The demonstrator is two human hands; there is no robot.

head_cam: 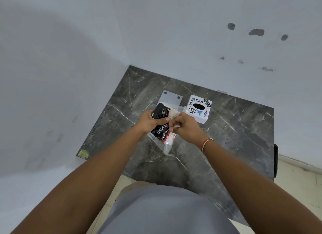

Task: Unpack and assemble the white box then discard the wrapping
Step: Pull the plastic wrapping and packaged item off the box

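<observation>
With the left hand (149, 121) clamped on the black printed packet (159, 122) above the worktop (235, 129), the right hand (184, 127) pinching its clear wrapping (168, 145) should peel gently; the white box (198, 109) sits just beyond.

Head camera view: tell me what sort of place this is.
Probably a plain room corner indoors, perhaps at home: a dark veined marble slab set against bare white walls with chipped paint, and a pale tiled floor beneath.

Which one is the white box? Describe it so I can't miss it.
On the dark marble table, look just beyond the right hand. The white box sits right of a plain grey plate; only the box has stickers and a black oval hole on top.
</observation>
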